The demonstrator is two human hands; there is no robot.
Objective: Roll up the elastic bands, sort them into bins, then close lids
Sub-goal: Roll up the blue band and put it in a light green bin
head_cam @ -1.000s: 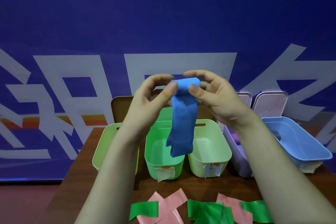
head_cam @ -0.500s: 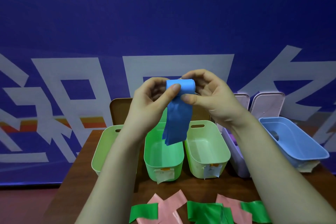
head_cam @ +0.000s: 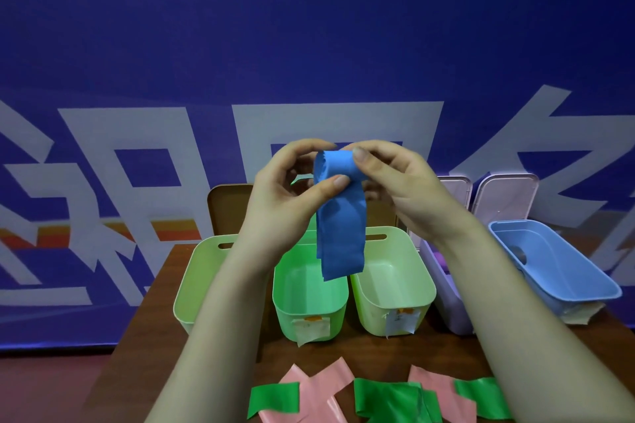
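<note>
Pinching the half-rolled blue band (head_cam: 340, 216), left hand (head_cam: 285, 196) and right hand (head_cam: 405, 189); grip tight, bin labels (head_cam: 311, 328) unreadable.

Backdrop (head_cam: 309, 27): deep blue wall covering with large pale block characters.
Stripe (head_cam: 175, 230): orange-red band, left side of backdrop.
Table (head_cam: 151, 354): dark brown wood.
Floor (head_cam: 44, 388): reddish-brown, lower left.

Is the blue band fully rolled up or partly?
Partly rolled: left hand and right hand hold the blue band by a roll; its tail hangs loose.
</note>
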